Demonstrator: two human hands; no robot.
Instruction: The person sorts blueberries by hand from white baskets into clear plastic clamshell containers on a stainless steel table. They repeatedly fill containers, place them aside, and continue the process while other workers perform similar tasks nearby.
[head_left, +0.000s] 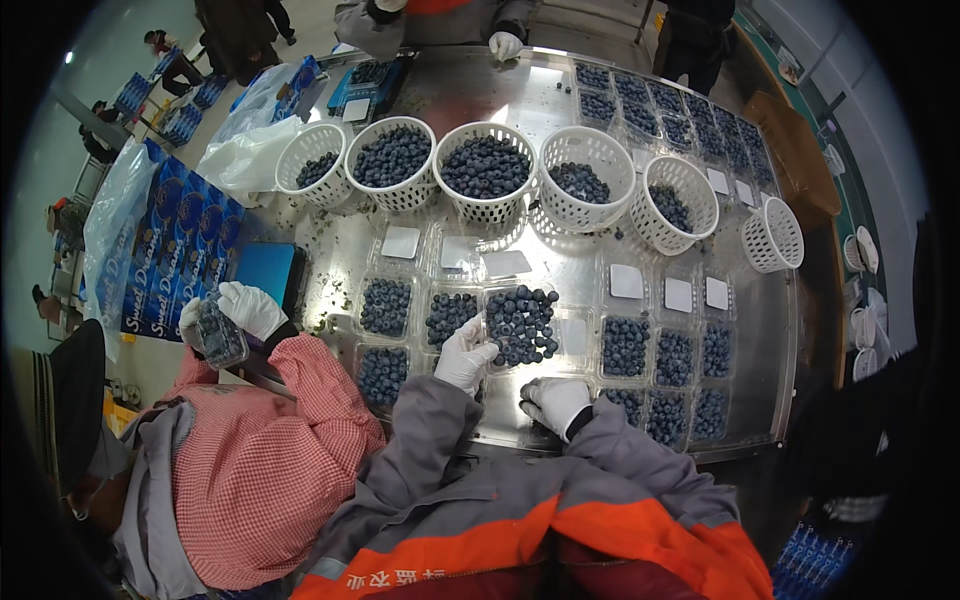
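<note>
My left hand (463, 358), in a white glove, grips the left side of a clear plastic clamshell of blueberries (523, 324), held tilted over the steel table (510, 394). Close to the table's near edge is my right hand (556, 405), gloved in white with dark-stained fingertips. Its fingers curl inward and whatever may lie under them is hidden. Filled punnets (625, 346) lie open in rows to the right, their lids bearing white square pads (625, 282). More filled punnets (385, 307) sit to the left.
White perforated baskets (486, 161) with blueberries line the table's middle; another basket (772, 234) stands right. At left, a co-worker's gloved hands (251, 309) hold a punnet (221, 334) beside a blue scale (266, 274) and printed cartons (184, 247). Opposite, another person's gloved hand (505, 46) rests at the edge.
</note>
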